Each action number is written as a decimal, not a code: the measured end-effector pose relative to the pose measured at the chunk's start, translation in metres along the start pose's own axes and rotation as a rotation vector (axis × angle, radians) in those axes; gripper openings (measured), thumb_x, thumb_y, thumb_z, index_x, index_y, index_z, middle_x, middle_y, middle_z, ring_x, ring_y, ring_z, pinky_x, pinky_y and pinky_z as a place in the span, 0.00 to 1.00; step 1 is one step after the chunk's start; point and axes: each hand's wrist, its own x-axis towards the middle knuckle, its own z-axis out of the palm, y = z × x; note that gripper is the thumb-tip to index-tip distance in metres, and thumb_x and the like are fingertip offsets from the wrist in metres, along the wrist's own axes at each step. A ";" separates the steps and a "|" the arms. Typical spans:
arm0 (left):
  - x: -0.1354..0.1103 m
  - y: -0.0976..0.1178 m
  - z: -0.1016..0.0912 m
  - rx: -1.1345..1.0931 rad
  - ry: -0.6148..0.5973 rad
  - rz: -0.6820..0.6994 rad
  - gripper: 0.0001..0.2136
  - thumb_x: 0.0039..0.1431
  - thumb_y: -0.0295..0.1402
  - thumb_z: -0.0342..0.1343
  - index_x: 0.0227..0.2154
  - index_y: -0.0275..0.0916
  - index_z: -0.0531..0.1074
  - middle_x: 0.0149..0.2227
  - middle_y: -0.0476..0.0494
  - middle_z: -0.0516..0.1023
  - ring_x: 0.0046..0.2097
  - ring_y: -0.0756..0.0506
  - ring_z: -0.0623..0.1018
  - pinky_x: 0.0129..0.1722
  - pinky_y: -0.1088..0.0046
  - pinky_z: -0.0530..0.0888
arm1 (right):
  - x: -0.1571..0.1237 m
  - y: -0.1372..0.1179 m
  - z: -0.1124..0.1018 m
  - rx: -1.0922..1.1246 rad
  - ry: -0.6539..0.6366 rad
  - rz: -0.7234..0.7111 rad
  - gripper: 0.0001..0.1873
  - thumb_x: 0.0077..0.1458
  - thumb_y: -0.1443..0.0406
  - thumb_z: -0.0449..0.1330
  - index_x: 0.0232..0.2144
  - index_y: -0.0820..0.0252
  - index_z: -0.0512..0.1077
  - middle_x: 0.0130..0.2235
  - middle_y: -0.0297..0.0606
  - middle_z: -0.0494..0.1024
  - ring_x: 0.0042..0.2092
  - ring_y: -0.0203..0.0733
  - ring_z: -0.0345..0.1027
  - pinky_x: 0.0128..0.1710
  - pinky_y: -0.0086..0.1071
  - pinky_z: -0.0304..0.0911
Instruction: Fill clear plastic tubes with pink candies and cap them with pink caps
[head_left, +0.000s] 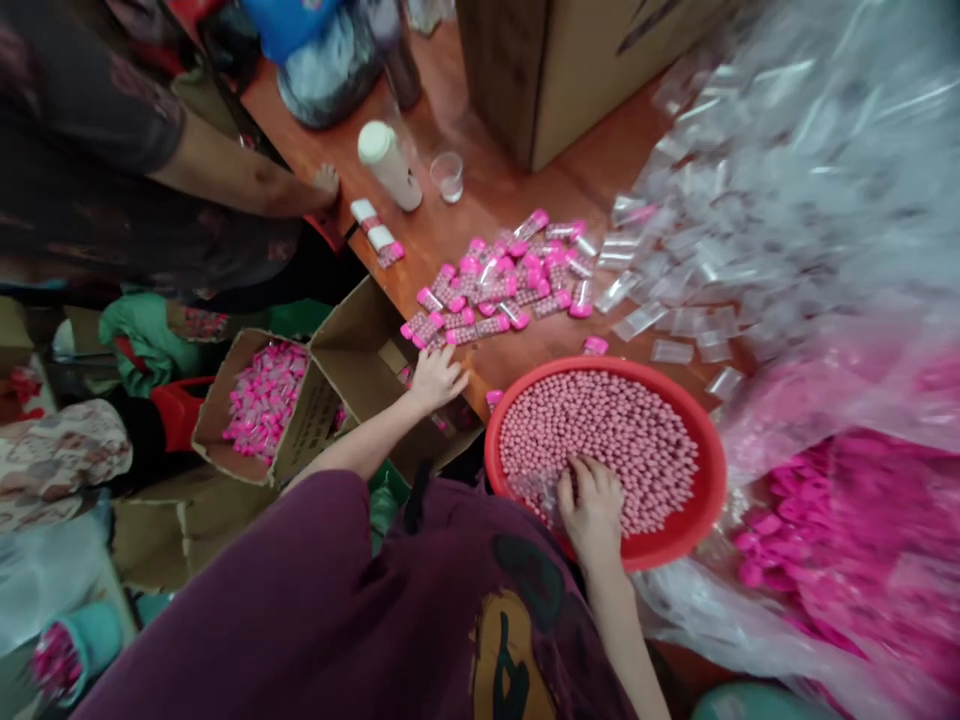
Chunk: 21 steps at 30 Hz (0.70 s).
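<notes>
My right hand [594, 505] is down in a red basin [718, 470] filled with small pink beads [600, 430]. Its fingers are closed on a clear plastic tube [541, 488] lying low among the beads; the tube is partly hidden and blurred. My left hand [436, 382] is over the table's near edge, fingers apart, with nothing seen in it. Just beyond it lies a heap of clear tubes with bright pink caps [502, 275], many holding pink beads. Below the left hand stands an open cardboard box [360, 345].
Clear tubes [671, 350] spill from a big plastic bag at right, above a bag of bright pink caps [817, 530]. A white bottle [390, 165], a clear cup [448, 177] and a large carton [540, 80] stand farther back. Another person's arm [247, 175] reaches in from the left.
</notes>
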 end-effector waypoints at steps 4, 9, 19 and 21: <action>0.092 0.025 -0.040 -0.059 0.215 -0.010 0.28 0.75 0.50 0.51 0.66 0.37 0.77 0.78 0.27 0.62 0.78 0.25 0.62 0.75 0.34 0.58 | -0.002 0.004 0.002 -0.025 0.017 -0.020 0.15 0.77 0.62 0.52 0.54 0.64 0.75 0.50 0.53 0.81 0.52 0.58 0.74 0.53 0.52 0.73; 0.190 0.048 -0.085 -0.159 0.120 -0.002 0.45 0.64 0.59 0.64 0.79 0.45 0.60 0.84 0.34 0.40 0.83 0.18 0.39 0.75 0.20 0.45 | -0.004 0.006 0.002 -0.030 0.008 -0.020 0.14 0.76 0.64 0.52 0.55 0.62 0.75 0.51 0.52 0.81 0.53 0.57 0.74 0.54 0.52 0.73; 0.175 0.023 -0.054 -0.218 -0.001 -0.141 0.39 0.64 0.55 0.65 0.75 0.48 0.69 0.83 0.37 0.49 0.80 0.15 0.52 0.74 0.19 0.50 | 0.000 -0.001 -0.002 -0.075 -0.019 -0.008 0.17 0.77 0.63 0.52 0.54 0.65 0.77 0.51 0.53 0.81 0.52 0.57 0.72 0.51 0.50 0.70; 0.144 0.013 -0.047 -0.216 0.012 -0.171 0.37 0.65 0.55 0.63 0.73 0.49 0.70 0.83 0.36 0.49 0.80 0.16 0.54 0.72 0.17 0.53 | 0.000 0.000 -0.001 -0.072 -0.022 -0.005 0.17 0.77 0.62 0.52 0.54 0.64 0.77 0.51 0.53 0.81 0.51 0.58 0.72 0.51 0.50 0.70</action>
